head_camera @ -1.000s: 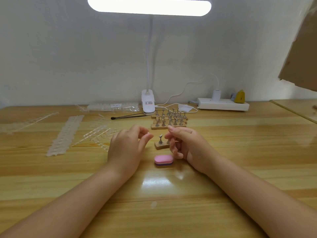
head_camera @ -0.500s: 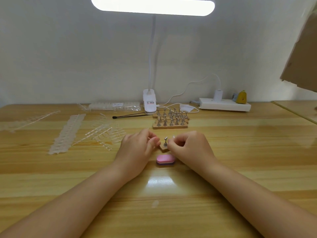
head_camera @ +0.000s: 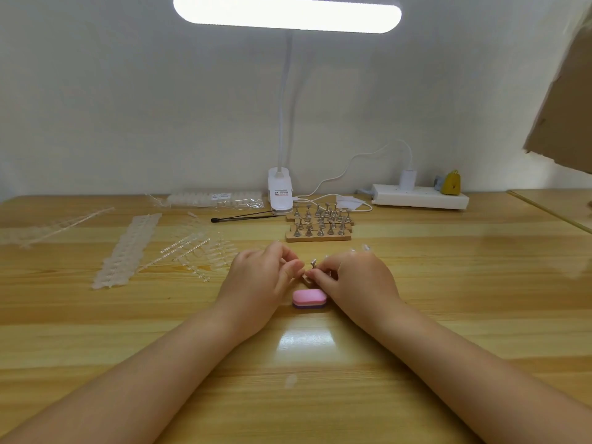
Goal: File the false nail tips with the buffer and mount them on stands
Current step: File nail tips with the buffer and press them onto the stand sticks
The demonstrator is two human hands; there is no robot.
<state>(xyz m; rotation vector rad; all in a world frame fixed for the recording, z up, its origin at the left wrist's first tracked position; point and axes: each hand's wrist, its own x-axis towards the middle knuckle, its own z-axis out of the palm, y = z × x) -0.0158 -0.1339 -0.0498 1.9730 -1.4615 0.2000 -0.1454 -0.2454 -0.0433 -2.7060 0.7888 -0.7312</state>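
Both hands meet at the middle of the wooden surface point(head_camera: 448, 283); the left hand point(head_camera: 259, 283) has its fingers curled, thumb toward the right hand, though whether it pinches anything I cannot tell; the right hand point(head_camera: 355, 280) curls its fingers round a small metal stand point(head_camera: 313, 263) whose top shows between the hands; the pink buffer point(head_camera: 309, 298) lies just near of them; wooden racks of stands point(head_camera: 318, 223) sit farther back; strips of clear nail tips point(head_camera: 128, 251) lie to the left; a white lamp point(head_camera: 280, 190) stands at the far edge.
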